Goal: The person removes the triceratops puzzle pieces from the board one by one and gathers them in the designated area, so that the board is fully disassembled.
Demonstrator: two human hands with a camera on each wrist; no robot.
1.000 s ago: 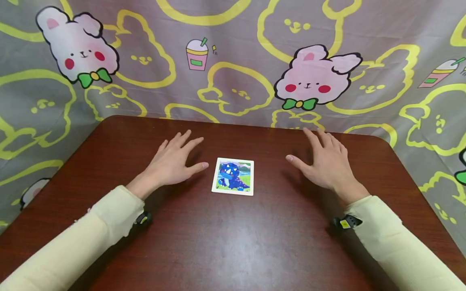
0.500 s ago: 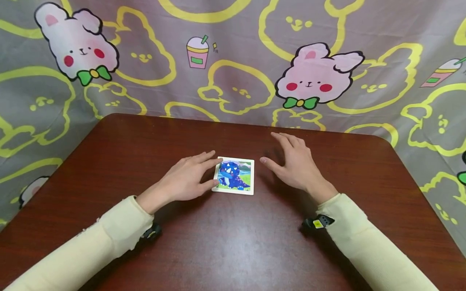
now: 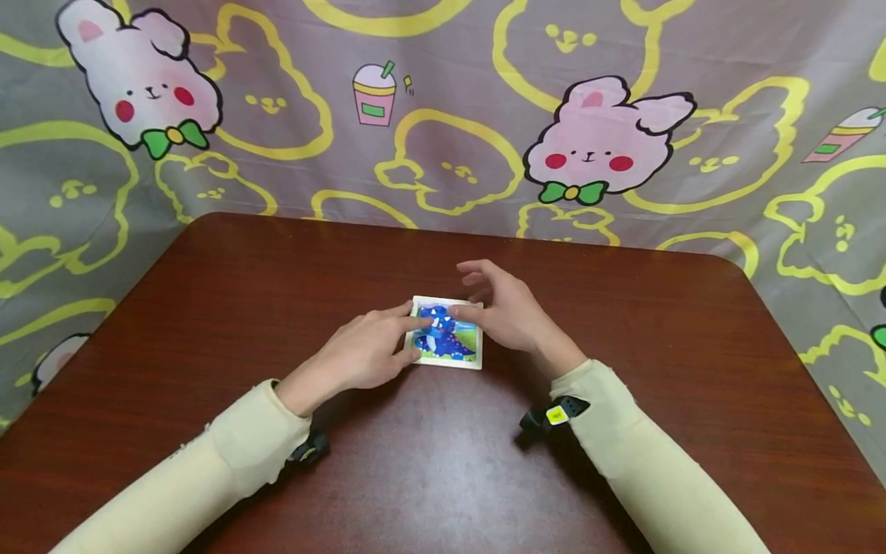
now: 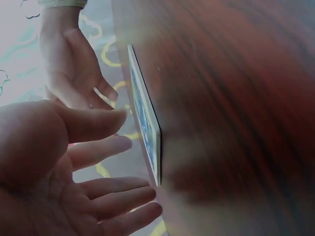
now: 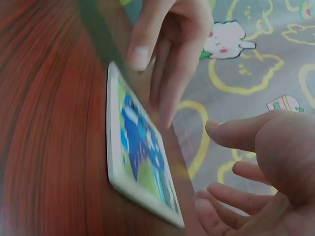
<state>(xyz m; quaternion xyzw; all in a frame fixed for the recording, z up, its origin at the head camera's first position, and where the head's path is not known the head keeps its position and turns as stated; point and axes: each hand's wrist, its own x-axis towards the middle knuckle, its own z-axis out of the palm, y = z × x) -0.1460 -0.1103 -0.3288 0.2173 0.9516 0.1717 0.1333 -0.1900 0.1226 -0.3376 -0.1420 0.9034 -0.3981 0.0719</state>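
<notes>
On the table lies a square board (image 3: 453,348) with a white border and a picture of a blue horned dinosaur; the right wrist view shows the picture board (image 5: 140,147) from its side. My left hand (image 3: 370,348) is at its left edge, index finger reaching over the picture and thumb near the lower left corner. Over its right edge hovers my right hand (image 3: 511,314), thumb above the picture, other fingers beyond the far right corner. In the left wrist view the fingers of my left hand (image 4: 44,167) are spread and loosely bent, gripping nothing.
The dark reddish-brown wooden table (image 3: 277,261) has rounded far corners. Behind it and at both sides hangs a grey curtain (image 3: 450,46) printed with rabbits and yellow outlines. Black wrist devices (image 3: 554,415) sit under the pale sleeves (image 3: 637,446).
Both hands have moved inward to the board, the left one to the right and the right one far to the left. The board stays where it was on the table.
</notes>
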